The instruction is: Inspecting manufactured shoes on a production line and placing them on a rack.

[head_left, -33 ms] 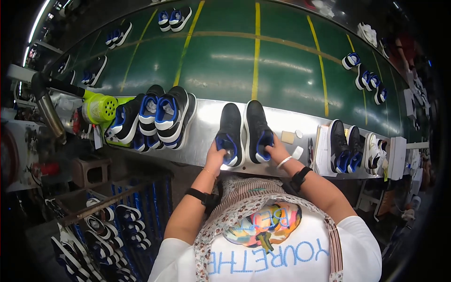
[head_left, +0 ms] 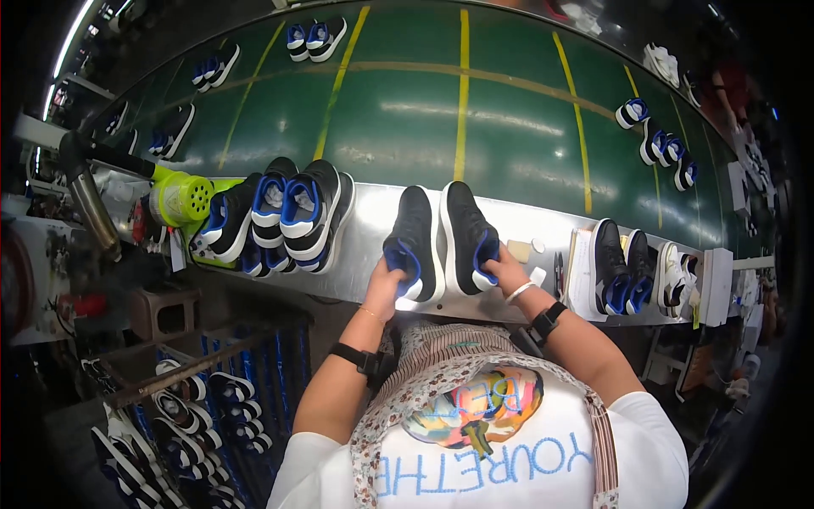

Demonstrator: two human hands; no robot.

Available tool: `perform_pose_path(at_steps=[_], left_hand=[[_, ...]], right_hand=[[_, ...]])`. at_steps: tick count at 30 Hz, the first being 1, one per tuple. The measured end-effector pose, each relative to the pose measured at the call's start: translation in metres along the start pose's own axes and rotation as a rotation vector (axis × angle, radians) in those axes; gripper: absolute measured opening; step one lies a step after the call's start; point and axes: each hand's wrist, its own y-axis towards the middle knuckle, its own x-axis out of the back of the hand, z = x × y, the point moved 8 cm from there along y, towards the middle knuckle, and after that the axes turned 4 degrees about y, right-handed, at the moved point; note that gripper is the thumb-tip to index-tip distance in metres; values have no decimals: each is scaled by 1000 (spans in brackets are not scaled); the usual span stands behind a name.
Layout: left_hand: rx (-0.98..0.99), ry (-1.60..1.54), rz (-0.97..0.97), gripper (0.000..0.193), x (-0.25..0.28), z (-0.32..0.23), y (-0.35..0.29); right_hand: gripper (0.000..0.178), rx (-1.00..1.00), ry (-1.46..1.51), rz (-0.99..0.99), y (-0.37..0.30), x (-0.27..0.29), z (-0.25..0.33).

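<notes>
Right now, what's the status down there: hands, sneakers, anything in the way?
Left hand gripping left black sneaker; right hand gripping right black sneaker. Pair side by side, pointing forward. Beige block near right hand, apparently not blocking.

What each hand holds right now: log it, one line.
left hand: gripping left black shoe | right hand: gripping right black shoe | shoes: side by side, toes toward green surface

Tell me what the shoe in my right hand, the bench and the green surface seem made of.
Shoe: probably leather or imitation leather; it's black, smooth, faintly sheened. Bench: likely metal, being silvery with bright glare. Green surface: perhaps plastic or rubber; glossy, showing light streaks.
</notes>
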Motion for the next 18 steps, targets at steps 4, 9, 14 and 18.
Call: perform_pose_path(at_steps=[4,9,14,18], left_hand=[[-49,-327,222,54,-29,-63,-37],[-67,-543,580,49,-84,-114,-76],[-102,-535,618,47,-110,-126,-92],[-83,-565,642,45,-124,-132,-100]], right_hand=[[51,4,592,180,-38,-4,73],[49,98,730,298,-75,-6,131],[49,113,673,325,-102,-11,165],[49,329,399,282,-117,0,179]])
